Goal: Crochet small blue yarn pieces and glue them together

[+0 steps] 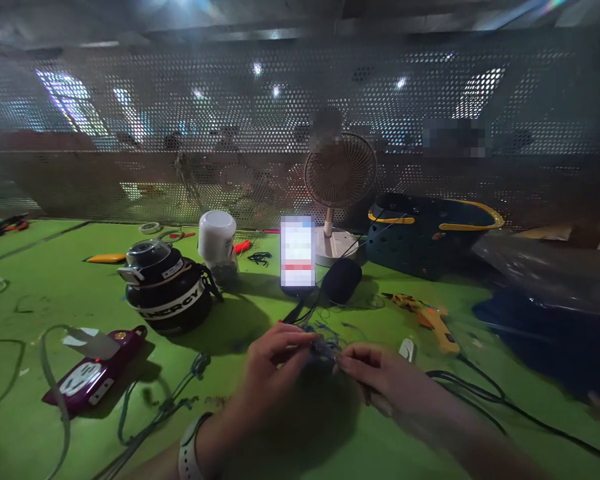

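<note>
over the bright green counter, the left hand is curled with its fingertips drawn together on one side of a tangled bunch of thin blue-grey strands; the right hand pinches the other side between thumb and forefinger. a yellow pistol-shaped tool with a black cord lies beyond the right hand.

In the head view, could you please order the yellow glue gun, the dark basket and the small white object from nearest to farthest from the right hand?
1. Small white object: just beyond the right hand, slightly rightward.
2. Yellow glue gun: farther right.
3. Dark basket: beyond the glue gun, towards the back.
</note>
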